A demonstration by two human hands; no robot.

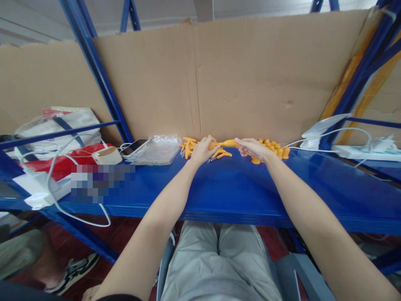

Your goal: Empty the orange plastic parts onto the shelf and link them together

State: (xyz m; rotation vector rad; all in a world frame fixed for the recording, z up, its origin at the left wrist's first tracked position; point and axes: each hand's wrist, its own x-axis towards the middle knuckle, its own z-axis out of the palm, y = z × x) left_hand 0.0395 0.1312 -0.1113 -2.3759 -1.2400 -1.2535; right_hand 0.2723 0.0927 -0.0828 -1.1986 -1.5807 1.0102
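The left hand (203, 150) is curled shut around one end of an orange piece (229, 143). The right hand (252, 147) pinches the other end between thumb and fingertips. Both hands rest low at the back of the blue shelf (238, 188), close to the cardboard wall (244, 79), so the piece sits between them just above the shelf surface.

The piece is a slim stick. Its long axis runs left to right, roughly level and parallel to the cardboard wall, with one end toward each hand. The picture is too small to show which end is which.

Just outside the left hand lies the left heap (189, 146) of similar orange pieces, and a few more lie loose under that hand with what look like small metal springs (214, 159). Behind the right hand is the right heap (276, 149).

Judging by the two heaps with one piece held between them, the work looks to be somewhere in the middle. Plenty of pieces lie on both sides, and I cannot tell which heap is finished and which is waiting.

Further left on the shelf are a clear plastic bag (160, 149), a phone (136, 146) and a small white box (107, 155) with cables. Far right, a white power strip (365, 152) sits with its cords.
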